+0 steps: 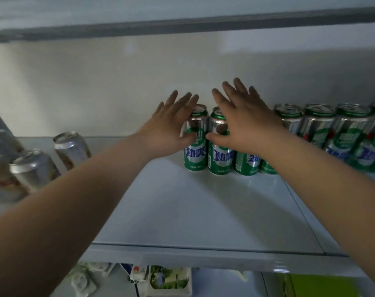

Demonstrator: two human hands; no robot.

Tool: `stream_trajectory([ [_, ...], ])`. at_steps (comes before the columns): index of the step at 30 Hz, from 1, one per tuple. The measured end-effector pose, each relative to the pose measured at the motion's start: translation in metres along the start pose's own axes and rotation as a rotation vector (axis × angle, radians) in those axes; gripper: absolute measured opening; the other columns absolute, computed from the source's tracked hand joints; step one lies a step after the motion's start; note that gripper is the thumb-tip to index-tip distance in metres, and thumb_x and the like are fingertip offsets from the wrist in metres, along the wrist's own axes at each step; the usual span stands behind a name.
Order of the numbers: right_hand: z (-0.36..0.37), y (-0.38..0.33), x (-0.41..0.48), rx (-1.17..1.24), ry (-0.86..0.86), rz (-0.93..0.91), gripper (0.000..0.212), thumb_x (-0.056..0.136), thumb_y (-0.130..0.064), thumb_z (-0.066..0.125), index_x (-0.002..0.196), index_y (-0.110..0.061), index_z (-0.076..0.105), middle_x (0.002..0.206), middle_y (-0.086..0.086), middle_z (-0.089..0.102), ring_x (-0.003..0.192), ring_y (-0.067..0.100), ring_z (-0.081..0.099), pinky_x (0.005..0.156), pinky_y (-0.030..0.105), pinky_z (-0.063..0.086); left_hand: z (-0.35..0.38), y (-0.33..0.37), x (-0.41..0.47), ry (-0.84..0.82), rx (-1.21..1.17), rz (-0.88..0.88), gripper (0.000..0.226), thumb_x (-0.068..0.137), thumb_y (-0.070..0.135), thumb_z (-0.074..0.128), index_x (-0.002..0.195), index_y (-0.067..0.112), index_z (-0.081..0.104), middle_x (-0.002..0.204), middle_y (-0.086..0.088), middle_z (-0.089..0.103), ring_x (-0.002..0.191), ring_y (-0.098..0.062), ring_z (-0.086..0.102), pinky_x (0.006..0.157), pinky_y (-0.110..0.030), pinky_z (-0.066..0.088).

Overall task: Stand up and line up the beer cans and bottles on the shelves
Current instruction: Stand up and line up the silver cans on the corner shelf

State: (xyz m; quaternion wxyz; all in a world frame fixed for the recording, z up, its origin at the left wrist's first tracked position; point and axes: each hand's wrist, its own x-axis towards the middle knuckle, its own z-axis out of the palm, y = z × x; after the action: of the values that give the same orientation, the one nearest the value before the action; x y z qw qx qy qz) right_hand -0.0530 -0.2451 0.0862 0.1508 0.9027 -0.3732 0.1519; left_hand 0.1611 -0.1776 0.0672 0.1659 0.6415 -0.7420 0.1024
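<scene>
Your left hand (168, 127) and right hand (244, 123), fingers spread, press upright green beer cans (220, 155) near the shelf's (203, 211) back edge.

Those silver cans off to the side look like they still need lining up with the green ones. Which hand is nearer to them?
The left hand, probably. It is open at the end of the green cans, on the side facing the silver cans. The right hand is open over the green row, farther away.

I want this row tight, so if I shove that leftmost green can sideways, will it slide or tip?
The leftmost green can is tall and narrow, so a push near its top would probably tip it. The shelf looks smooth and glossy, so a low push should slide it.
</scene>
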Motion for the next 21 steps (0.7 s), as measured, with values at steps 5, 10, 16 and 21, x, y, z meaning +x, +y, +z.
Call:
stream_trajectory([
  [5, 0.03, -0.046, -0.016, 0.055, 0.274, -0.131, 0.091, 0.087, -0.055, 0.053, 0.158, -0.011, 0.016, 0.165, 0.017, 0.012, 0.153, 0.035, 0.003, 0.122, 0.05, 0.007, 0.006, -0.003, -0.038, 0.204, 0.211, -0.008, 0.084, 0.088, 0.057, 0.039, 0.158, 0.016, 0.015, 0.165, -0.008, 0.016, 0.153, -0.034, 0.0, 0.121, -0.058, 0.006],
  [10, 0.039, -0.094, -0.004, 0.107, 0.309, -0.254, 0.091, 0.086, -0.05, 0.058, 0.157, -0.007, 0.02, 0.164, 0.018, 0.014, 0.153, 0.035, 0.005, 0.122, 0.053, 0.009, 0.006, -0.017, -0.097, 0.181, 0.286, -0.118, 0.085, 0.089, 0.056, 0.04, 0.159, 0.016, 0.011, 0.166, -0.007, 0.011, 0.153, -0.033, -0.005, 0.121, -0.058, 0.005],
  [16, 0.048, -0.162, 0.016, 0.275, 0.199, -0.422, 0.091, 0.087, -0.045, 0.061, 0.157, -0.007, 0.018, 0.163, 0.02, 0.017, 0.152, 0.036, 0.007, 0.122, 0.05, 0.012, -0.001, -0.043, -0.17, 0.174, 0.287, -0.293, 0.082, 0.091, 0.053, 0.043, 0.157, 0.012, 0.018, 0.164, -0.009, 0.018, 0.153, -0.033, -0.001, 0.121, -0.057, 0.01],
  [21, 0.049, -0.215, 0.037, 0.463, 0.016, -0.436, 0.091, 0.089, -0.044, 0.06, 0.159, -0.021, 0.007, 0.166, 0.012, 0.006, 0.153, 0.029, 0.0, 0.124, 0.038, 0.009, -0.026, -0.081, -0.215, 0.228, 0.285, -0.443, 0.085, 0.085, 0.048, 0.051, 0.156, 0.009, 0.022, 0.159, -0.012, 0.029, 0.152, -0.035, 0.008, 0.12, -0.059, 0.014],
])
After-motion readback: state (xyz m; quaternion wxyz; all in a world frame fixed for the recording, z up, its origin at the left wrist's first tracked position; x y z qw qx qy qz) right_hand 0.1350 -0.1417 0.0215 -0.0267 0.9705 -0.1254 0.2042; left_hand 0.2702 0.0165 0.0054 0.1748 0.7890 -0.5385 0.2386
